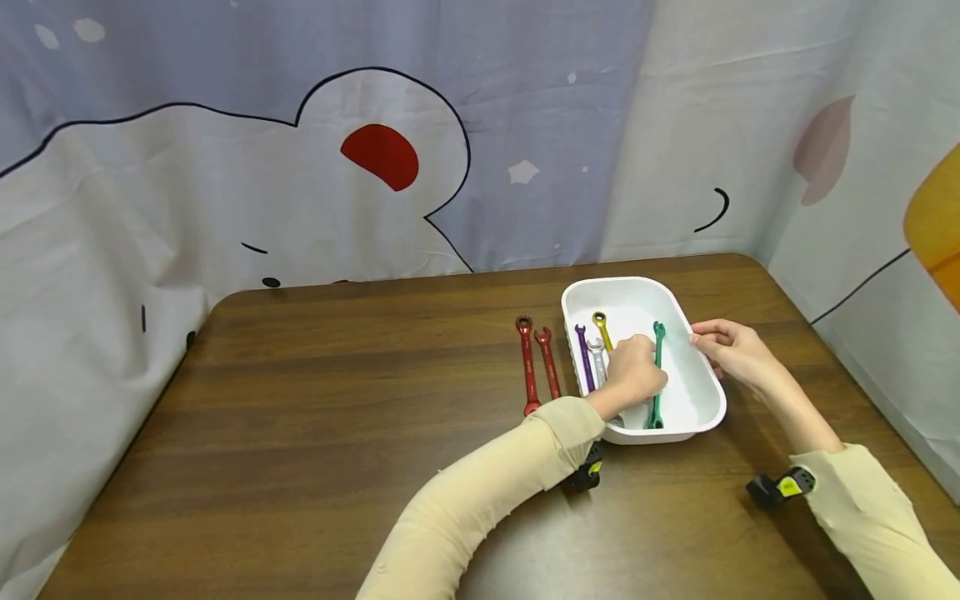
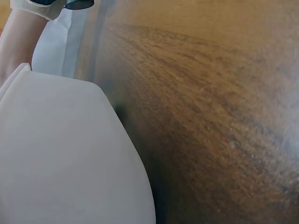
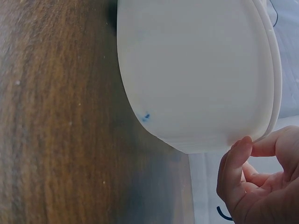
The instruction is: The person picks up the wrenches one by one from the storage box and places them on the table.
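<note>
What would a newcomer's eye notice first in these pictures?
Probably the tray, at the right of the table, with colourful wrenches inside and the right hand at its rim. Left of it lie two red wrenches. Behind, a red patch stands out on the cloth.

The head camera looks forward and down over the table (image 1: 300, 467), far enough back to take in the white tray (image 1: 692, 392) from end to end. Both wrist cameras (image 1: 765, 492) look from close beside its outer wall, their pictures rolled sideways; head and right wrist views share the right hand (image 3: 261, 177)
</note>
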Available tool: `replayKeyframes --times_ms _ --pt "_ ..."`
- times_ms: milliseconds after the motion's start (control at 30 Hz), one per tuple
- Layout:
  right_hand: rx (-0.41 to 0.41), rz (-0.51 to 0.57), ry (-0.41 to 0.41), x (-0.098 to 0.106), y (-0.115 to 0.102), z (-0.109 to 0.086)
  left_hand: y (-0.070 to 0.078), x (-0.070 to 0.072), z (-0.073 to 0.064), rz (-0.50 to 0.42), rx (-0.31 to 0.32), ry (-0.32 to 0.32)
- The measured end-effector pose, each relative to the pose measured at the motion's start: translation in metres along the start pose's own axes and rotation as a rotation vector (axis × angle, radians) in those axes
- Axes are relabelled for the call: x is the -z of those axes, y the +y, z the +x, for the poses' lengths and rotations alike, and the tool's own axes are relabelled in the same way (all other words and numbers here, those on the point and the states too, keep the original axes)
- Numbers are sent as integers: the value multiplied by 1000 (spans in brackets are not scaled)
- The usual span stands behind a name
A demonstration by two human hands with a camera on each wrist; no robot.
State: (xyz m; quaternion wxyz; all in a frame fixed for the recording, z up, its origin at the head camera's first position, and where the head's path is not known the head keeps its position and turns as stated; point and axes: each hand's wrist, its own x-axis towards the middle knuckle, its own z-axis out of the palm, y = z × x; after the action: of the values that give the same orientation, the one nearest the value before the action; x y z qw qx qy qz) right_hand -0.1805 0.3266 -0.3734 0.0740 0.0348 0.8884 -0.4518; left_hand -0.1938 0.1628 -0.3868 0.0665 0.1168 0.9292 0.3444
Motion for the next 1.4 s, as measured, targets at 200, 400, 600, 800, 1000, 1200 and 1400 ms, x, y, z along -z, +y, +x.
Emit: replayKeyframes --times_ms 200,400,600,800,1000,1200,1400 --pt "4 4 -2 1 -1 0 -1 3 -1 -25 4 10" --pt "8 3 -3 1 -1 -1 -1 9 -6 -97 23 -1" --pt "12 7 -4 0 -1 0 -3 16 -10 -179 -14 31" --pt "13 12 1 0 0 0 -6 21 -15 -217 -61 88" --pt "4 -7 1 0 2 -1 -8 26 -19 -254 -69 111" --pt "-2 -1 -9 0 2 0 -10 29 -21 -277 -46 120" --pt "2 4 -6 0 1 -1 -11 32 -23 -327 -24 121"
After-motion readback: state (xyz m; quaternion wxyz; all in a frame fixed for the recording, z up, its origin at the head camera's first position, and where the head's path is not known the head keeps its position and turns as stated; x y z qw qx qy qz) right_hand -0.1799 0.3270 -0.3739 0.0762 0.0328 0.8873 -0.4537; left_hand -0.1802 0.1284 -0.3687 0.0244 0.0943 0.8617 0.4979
